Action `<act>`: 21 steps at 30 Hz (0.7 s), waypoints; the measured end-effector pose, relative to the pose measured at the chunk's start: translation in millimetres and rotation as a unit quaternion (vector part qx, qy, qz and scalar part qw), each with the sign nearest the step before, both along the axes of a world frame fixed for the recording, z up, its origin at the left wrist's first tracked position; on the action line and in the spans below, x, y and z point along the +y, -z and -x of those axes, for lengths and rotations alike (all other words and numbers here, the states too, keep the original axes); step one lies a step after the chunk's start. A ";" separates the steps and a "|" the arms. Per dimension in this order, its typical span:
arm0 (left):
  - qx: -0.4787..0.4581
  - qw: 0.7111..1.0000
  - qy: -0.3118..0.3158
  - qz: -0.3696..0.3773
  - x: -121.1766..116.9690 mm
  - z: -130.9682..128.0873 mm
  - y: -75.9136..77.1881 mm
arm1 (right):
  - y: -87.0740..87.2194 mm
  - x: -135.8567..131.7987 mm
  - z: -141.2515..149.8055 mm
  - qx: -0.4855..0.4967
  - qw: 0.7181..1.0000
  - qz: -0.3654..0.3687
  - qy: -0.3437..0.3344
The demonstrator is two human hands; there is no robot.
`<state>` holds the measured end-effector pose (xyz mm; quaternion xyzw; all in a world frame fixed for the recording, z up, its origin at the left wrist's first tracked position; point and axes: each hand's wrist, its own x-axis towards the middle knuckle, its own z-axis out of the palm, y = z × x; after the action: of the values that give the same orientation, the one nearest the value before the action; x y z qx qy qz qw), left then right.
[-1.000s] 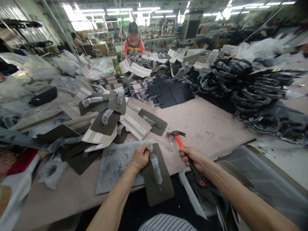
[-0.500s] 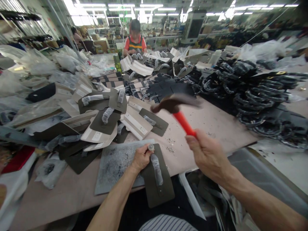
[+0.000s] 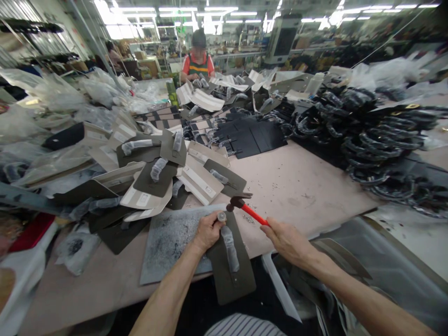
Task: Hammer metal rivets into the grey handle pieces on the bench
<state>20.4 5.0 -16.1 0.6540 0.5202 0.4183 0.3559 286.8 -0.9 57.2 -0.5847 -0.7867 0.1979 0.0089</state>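
Note:
My right hand [image 3: 285, 239] is wrapped round the red handle of a claw hammer [image 3: 255, 213]. The dark hammer head is just right of my left hand [image 3: 208, 230], close to a short metal punch [image 3: 221, 216]. My left fingers pinch that punch upright, its round top showing. Beneath it lies a dark olive panel [image 3: 241, 275] with a plastic-wrapped handle [image 3: 230, 249] fixed along its middle. The panel's upper part rests on a worn grey plate [image 3: 168, 242], and its lower end hangs over the table edge. The punch's lower tip is hidden by my fingers.
More olive and beige panels [image 3: 156, 177] with wrapped handles are heaped left. Small metal bits [image 3: 249, 219] are scattered on the table [image 3: 308, 186]. Black wrapped handles [image 3: 371, 144] pile up at right. Across the table sits a person [image 3: 198, 65]. A grey bin [image 3: 378, 247] stands at lower right.
The hammer has come down from a raised, blurred position to beside the punch, my right hand lowering with it. My left hand keeps the punch in about the same place.

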 end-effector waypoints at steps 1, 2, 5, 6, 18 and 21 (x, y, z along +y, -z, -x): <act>-0.004 1.000 -0.002 0.001 0.0 -0.1 0.0 | 9.0 3.4 -2.7 -0.009 1.000 0.009 0.016; -0.009 1.000 -0.004 0.002 -0.1 -0.1 0.0 | 18.2 6.3 -4.1 -0.023 0.999 0.008 0.031; -0.016 1.000 -0.005 0.003 -0.4 0.4 0.4 | 36.5 6.4 3.9 -0.027 0.996 -0.079 0.042; -0.016 1.000 -0.004 0.005 -0.7 0.5 0.7 | 37.7 2.4 11.8 0.002 0.992 -0.118 0.034; -0.196 0.962 -0.186 0.046 10.7 3.8 5.2 | 36.4 -59.4 111.2 0.156 0.987 -0.035 -0.004; -0.220 0.942 -0.252 0.018 2.7 15.1 1.1 | 35.7 -61.5 94.5 0.214 0.969 -0.123 0.008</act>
<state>5.3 7.7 -17.1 0.3866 0.5843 0.6184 0.3560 192.2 -62.4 21.5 -0.5294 -0.7801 0.2201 0.2505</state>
